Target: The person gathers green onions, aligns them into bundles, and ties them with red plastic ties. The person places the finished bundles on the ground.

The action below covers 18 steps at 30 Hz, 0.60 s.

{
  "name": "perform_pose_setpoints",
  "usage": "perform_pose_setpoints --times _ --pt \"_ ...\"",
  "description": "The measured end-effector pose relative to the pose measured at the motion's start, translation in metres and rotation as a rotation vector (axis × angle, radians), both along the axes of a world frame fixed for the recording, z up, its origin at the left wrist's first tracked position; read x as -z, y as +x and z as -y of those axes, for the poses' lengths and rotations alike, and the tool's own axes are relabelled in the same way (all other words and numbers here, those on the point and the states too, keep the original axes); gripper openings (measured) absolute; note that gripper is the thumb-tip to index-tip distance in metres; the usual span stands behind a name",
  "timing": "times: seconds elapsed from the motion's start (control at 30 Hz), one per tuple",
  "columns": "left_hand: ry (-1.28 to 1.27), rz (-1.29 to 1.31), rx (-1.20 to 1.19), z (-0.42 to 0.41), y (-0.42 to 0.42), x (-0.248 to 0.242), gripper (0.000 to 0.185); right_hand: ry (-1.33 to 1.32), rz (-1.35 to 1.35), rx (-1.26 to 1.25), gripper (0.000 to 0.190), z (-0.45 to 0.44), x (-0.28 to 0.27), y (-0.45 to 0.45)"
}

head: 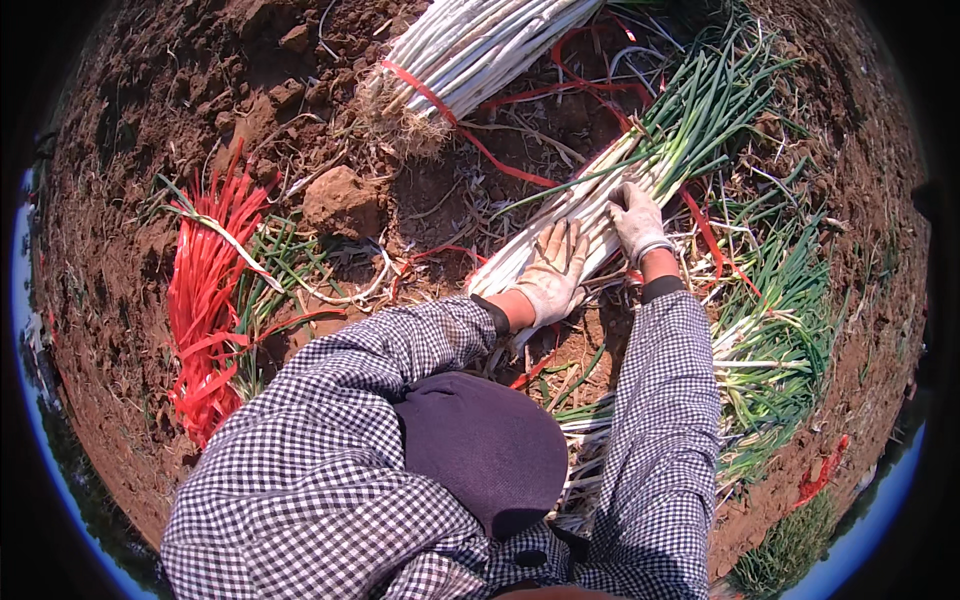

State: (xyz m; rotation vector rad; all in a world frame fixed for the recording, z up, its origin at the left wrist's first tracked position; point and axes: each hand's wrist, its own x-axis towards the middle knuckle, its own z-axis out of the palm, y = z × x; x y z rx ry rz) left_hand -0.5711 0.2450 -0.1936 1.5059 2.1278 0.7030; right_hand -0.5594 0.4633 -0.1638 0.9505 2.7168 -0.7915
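A loose pile of green onions (592, 196) lies slantwise on the soil, white stalks at the lower left and green leaves at the upper right. My left hand (551, 274), in a pale work glove with soiled fingers, rests flat across the white stalks with its fingers spread. Close to where the stalks turn green, my gloved right hand (636, 219) has its fingers bent in and pinched on stalks; its fingertips are partly hidden. Red plastic ribbon (701, 217) runs out from under the pile on the right.
Above lies a thick bundle of green onions (480, 56) with a red ribbon around its root end. A heap of red plastic strips (199, 300) sits at the left, near a large clod (343, 201). More loose green onions (780, 352) spread at the right.
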Motion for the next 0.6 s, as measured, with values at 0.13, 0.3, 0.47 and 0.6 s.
perform_pose_setpoints --times 0.13,0.3,0.47,0.6 --pt "-0.045 0.023 -0.016 0.005 0.004 -0.016 0.090 0.077 0.248 -0.034 0.036 0.008 0.009 -0.024" --pt "-0.104 0.018 0.009 0.012 0.007 -0.027 0.089 0.108 0.422 -0.003 0.053 0.015 0.014 -0.029" --pt "-0.046 -0.022 0.008 0.013 0.007 -0.022 0.095 -0.668 -0.420 0.499 0.026 0.021 -0.027 0.044" --pt "-0.076 -0.133 0.039 0.003 0.001 -0.012 0.096 -0.560 -0.758 0.924 0.027 0.060 -0.052 0.181"
